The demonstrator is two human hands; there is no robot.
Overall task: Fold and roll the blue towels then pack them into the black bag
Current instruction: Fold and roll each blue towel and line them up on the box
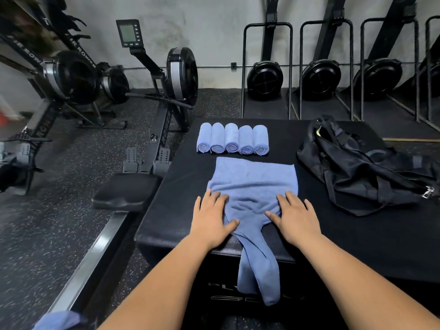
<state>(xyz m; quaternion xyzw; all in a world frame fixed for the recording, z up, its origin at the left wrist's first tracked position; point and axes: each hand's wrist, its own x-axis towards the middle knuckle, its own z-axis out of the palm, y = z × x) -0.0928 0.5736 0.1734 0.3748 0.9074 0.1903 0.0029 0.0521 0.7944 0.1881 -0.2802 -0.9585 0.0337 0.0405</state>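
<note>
Five rolled blue cloth towels (232,139) wait beside the crumpled black fabric bag (364,167); left hand (212,216) and right hand (295,215) press flat-fingered, grasping nothing, smoothing the unfolded blue towel (254,179) for folding.

All I can see of the person is two arms and hands. The left forearm (152,282) and right forearm (357,277) are bare along the whole length in view, thick toward the elbow and tapering to the wrist, and the left hand (212,217) and right hand (296,217) are bare as well, broad across the back with short fingers. Low at the left, a bit of blue cloth (59,320) may be part of their clothing, though it is too blurred to tell.
</note>
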